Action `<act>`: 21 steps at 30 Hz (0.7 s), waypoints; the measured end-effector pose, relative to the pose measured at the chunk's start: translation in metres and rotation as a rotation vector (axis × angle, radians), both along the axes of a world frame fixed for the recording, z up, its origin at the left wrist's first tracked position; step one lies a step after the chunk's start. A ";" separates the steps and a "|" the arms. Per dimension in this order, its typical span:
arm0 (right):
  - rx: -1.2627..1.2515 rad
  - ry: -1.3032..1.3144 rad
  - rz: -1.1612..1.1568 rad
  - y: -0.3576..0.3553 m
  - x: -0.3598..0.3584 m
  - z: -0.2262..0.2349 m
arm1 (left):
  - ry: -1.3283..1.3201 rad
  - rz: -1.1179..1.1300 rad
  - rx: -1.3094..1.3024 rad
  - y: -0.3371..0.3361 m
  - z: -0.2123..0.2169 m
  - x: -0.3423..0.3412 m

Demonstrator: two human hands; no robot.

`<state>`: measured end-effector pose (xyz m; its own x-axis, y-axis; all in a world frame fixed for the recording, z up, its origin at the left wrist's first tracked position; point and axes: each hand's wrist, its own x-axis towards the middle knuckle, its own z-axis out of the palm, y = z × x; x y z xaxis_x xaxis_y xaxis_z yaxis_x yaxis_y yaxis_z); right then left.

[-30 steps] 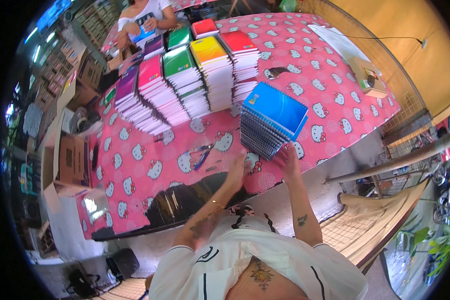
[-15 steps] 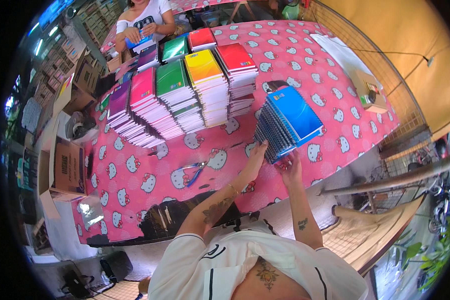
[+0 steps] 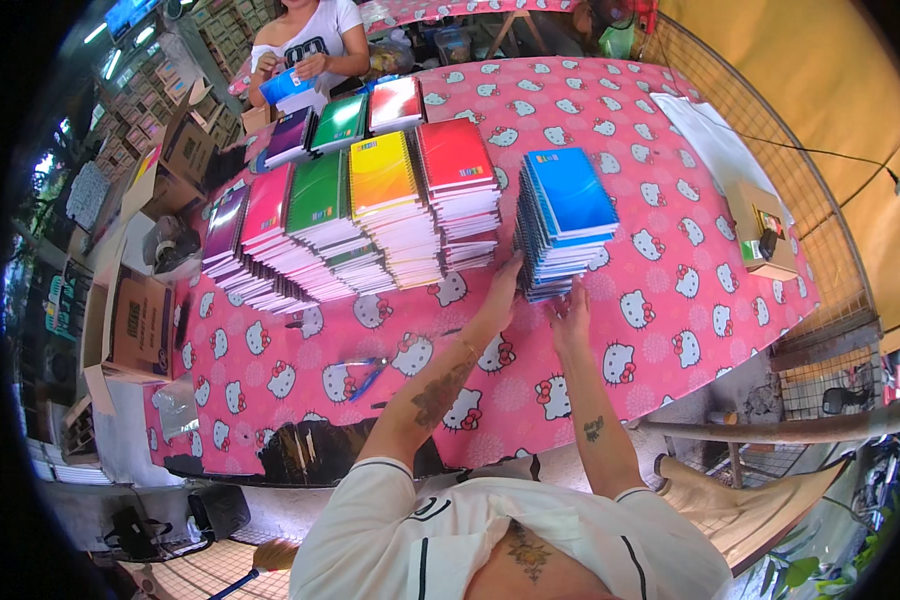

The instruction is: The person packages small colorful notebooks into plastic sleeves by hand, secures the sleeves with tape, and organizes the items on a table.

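A tall stack of blue spiral notebooks [image 3: 567, 215] stands on the pink patterned tablecloth [image 3: 660, 300]. My left hand [image 3: 506, 282] presses flat against the stack's near left side. My right hand [image 3: 572, 305] touches the stack's near bottom edge, fingers spread. Just left of the blue stack stand a red notebook stack [image 3: 457, 175], a yellow-orange stack [image 3: 385, 195], a green stack [image 3: 320, 210], a pink stack [image 3: 267, 215] and a purple stack [image 3: 225, 235].
Another person [image 3: 305, 40] at the far table end holds a blue notebook. Scissors with blue handles [image 3: 363, 372] lie on the cloth near me. A small cardboard box [image 3: 765, 235] sits at the right. Cardboard cartons [image 3: 135, 325] stand left of the table. A wire fence [image 3: 770, 130] runs along the right.
The blue stack has slid away from me and left, now standing close beside the red stack. Both hands followed it, and the stack looks straighter.
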<state>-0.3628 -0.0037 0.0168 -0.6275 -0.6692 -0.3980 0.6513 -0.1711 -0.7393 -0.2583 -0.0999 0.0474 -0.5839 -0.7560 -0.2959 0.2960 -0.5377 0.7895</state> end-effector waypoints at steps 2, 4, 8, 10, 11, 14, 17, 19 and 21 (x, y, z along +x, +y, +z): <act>-0.029 0.019 0.035 -0.019 -0.005 -0.001 | -0.105 0.108 -0.065 0.001 -0.008 -0.006; -0.034 0.010 0.065 -0.042 0.005 0.002 | -0.340 0.196 -0.181 -0.011 -0.038 -0.004; -0.027 0.029 0.067 -0.057 -0.001 0.007 | -0.249 0.305 -0.115 -0.008 -0.035 -0.019; -0.037 0.021 0.053 -0.067 -0.005 0.007 | -0.137 0.335 -0.060 -0.011 -0.035 -0.018; -0.033 0.023 0.062 -0.071 -0.007 0.006 | -0.065 0.343 -0.022 -0.013 -0.034 -0.016; -0.014 0.020 0.084 -0.085 -0.004 0.006 | -0.065 0.406 0.051 -0.009 -0.032 -0.012; 0.025 0.011 0.069 -0.096 0.007 0.009 | -0.170 0.346 0.059 0.013 -0.024 0.014; 0.046 0.004 0.085 -0.106 0.016 0.004 | -0.285 0.283 -0.081 0.034 -0.036 0.053; -0.122 0.028 0.129 -0.107 -0.006 -0.024 | -0.411 0.285 -0.368 0.057 -0.041 0.083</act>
<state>-0.3693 -0.1109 -0.0069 -0.5428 -0.7872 -0.2927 0.6534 -0.1768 -0.7361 -0.1755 -0.0432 0.0062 -0.2374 -0.9607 -0.1436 0.0206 -0.1528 0.9880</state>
